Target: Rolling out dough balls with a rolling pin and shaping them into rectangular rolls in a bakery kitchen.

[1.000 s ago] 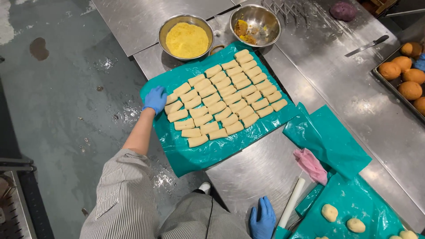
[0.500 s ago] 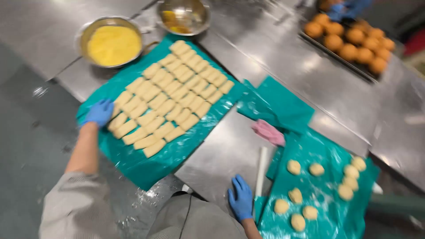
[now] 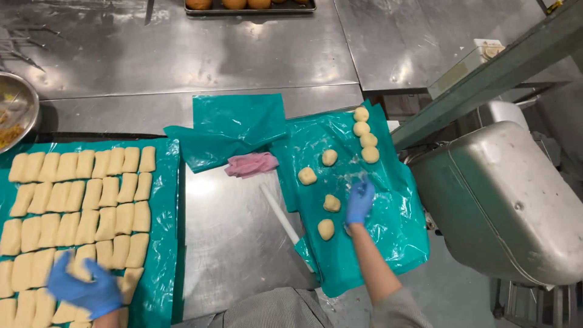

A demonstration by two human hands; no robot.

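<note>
My left hand [image 3: 86,290], in a blue glove, rests with fingers spread on the near rows of several rectangular dough pieces [image 3: 91,200] laid on a teal plastic sheet [image 3: 165,243]. My right hand [image 3: 359,200], also gloved in blue, lies flat on a second teal sheet [image 3: 388,231] at the right, beside several small round dough balls [image 3: 331,203]. It holds nothing. A white rolling pin [image 3: 280,215] lies on the steel table between the two sheets.
A crumpled pink cloth [image 3: 251,164] and a folded teal sheet [image 3: 234,127] lie mid-table. A metal bowl [image 3: 18,115] sits at the far left, a tray of browned buns [image 3: 249,5] at the top edge. A large steel tub [image 3: 504,206] stands at the right.
The view has swung right. My right hand has reached forward from the table edge onto the right teal sheet among the dough balls. My left hand has stayed on the rectangular pieces.
</note>
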